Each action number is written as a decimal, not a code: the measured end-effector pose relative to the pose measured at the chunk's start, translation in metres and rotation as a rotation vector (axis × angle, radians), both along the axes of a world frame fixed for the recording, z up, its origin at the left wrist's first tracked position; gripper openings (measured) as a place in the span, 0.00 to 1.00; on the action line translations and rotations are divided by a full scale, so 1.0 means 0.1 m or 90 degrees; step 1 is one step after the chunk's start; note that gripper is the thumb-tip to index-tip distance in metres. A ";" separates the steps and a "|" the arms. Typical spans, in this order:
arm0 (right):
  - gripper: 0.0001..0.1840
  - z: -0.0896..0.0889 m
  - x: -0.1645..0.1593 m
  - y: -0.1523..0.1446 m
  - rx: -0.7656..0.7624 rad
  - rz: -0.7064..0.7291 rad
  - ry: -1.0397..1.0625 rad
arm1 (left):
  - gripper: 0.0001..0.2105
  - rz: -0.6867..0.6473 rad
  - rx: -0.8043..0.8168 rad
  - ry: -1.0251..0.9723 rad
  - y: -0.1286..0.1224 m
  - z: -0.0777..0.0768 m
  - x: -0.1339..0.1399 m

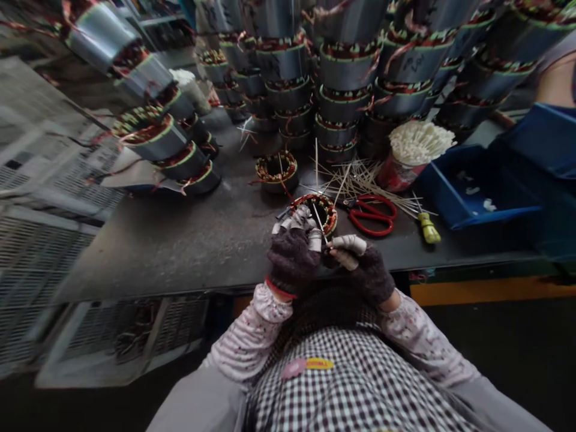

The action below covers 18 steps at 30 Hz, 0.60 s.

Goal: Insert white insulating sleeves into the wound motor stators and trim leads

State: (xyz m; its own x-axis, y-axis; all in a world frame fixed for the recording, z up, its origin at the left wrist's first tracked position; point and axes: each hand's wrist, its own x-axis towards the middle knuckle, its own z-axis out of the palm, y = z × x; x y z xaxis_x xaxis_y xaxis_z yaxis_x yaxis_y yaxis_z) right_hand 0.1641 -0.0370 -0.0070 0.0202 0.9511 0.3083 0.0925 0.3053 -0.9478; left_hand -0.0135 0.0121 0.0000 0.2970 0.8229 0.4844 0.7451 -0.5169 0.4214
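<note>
A motor stator [332, 221], its inner ring wound with copper wire, sits near the table's front edge. My left hand [294, 249], in a dark glove with taped fingertips, is closed on the stator's near left side. My right hand [369, 267], gloved and taped too, pinches the lower end of a thin white strip [318, 219] at the stator's near rim. That strip runs up across the ring's opening. More pale strips stand up from the far rim. Just behind on the left rests a second stator [279, 183], touched by neither hand.
Red-handled scissors [373, 215] and a yellow-handled tool [428, 228] lie to the right, beside scattered thin strips [360, 180]. Behind them stands a red cup [396, 174] of white tubes. A blue bin [477, 210] is farther right. Tall stator stacks [344, 108] line the back; others lean left.
</note>
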 end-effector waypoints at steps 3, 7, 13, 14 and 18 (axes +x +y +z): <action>0.07 0.07 0.03 -0.02 0.028 0.041 -0.038 | 0.12 0.009 -0.061 -0.159 0.04 0.04 0.02; 0.06 0.22 0.02 0.00 -0.057 0.027 0.067 | 0.09 -0.067 -0.079 -0.239 0.07 0.11 -0.03; 0.06 0.39 -0.02 0.06 -0.002 -0.030 -0.066 | 0.10 -0.084 -0.017 -0.171 0.08 0.14 -0.07; 0.05 0.41 -0.02 0.07 0.022 -0.033 -0.102 | 0.10 -0.088 -0.009 -0.171 0.09 0.14 -0.06; 0.03 0.43 -0.04 0.15 0.076 -0.050 -0.235 | 0.09 -0.091 -0.005 -0.164 0.11 0.14 -0.06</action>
